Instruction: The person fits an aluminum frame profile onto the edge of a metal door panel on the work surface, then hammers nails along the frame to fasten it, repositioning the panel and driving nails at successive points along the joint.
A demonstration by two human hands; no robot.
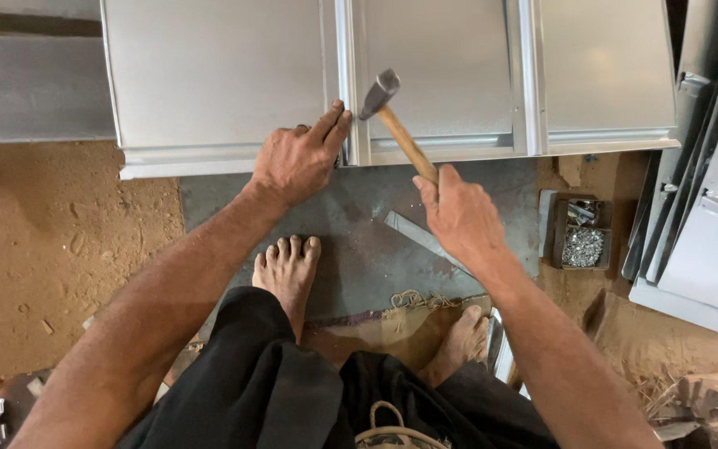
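A right hand (459,218) grips the wooden handle of a steel-headed hammer (394,118), its head raised over the seam of a large grey sheet-metal panel (218,75) lying on the floor. The left hand (299,158) presses down at the panel's near edge just left of that seam, fingers extended and grasping nothing. Near the hands, two bare feet rest on a dark metal plate (359,249). To the right sits a small open box of silvery fasteners (582,241), with more folded metal sheets (708,241) stacked beyond on sandy ground (43,241).
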